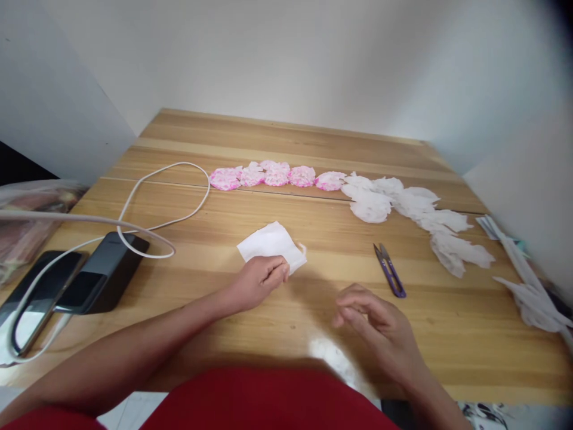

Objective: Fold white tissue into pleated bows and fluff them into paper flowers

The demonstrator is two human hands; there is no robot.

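A small white sheet of thin paper [272, 240] lies in front of me, with a little curled strip at its right edge. My left hand [262, 280] is closed over the sheet's near corner; its fingers hide whatever they hold, and I cannot tell whether they grip the paper. To the right, my right hand [373, 322] hovers above the wood with thumb and fingers drawn together, and anything pinched there is too small to see. Purple-handled thread snips [391, 276] rest on the table beyond the right hand, blades pointing away.
Pink-edged tissue flowers [277, 173] form a row across the wooden table [268, 206]. White tissue pieces [403, 200] continue that row rightward. At left are a black power bank [107, 275], a phone [38, 292] and a looped white cable [199, 206]. White strips [521, 263] lie far right.
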